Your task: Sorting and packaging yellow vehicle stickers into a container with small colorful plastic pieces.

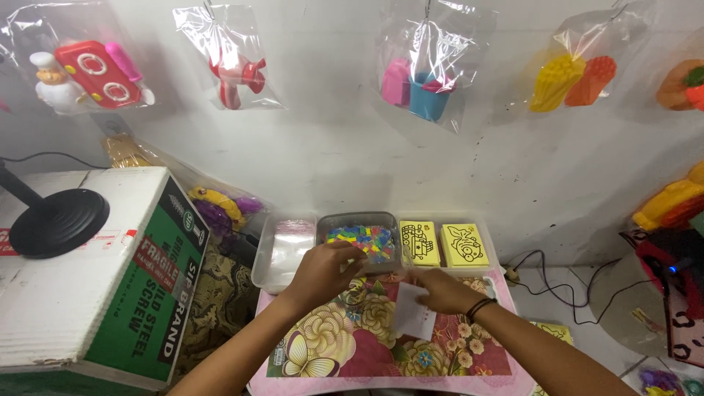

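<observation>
1. Whitewashed wall [323,147] rises behind a small table spread with a flowered pink and yellow cloth [345,345], and both bare forearms reach in over that cloth from the near edge.
2. Left hand [323,270] has its fingers curled narrow, the tips pinched at the near rim of a clear plastic tub of small bright mixed-colour pieces [361,240]; whether a piece sits between the fingertips cannot be told.
3. Right hand [444,292], with a dark band at the wrist, is closed on the top edge of a small clear plastic bag with a white card inside [412,317], which hangs down from it over the cloth.
4. Both hands lie near each other, the tub just beyond them.
5. Just left of the left hand stands a second clear plastic tub holding flat clear bags [284,246].
6. Beyond the right hand two yellow square cards with black line drawings [442,244] lie side by side in another clear tray.
7. Well to the left of the left hand sits a green and white cardboard box [110,293] with a black round lamp base [57,221] on top.
8. High above both hands, clear bags of plastic toys [425,73] hang along the wall.
</observation>
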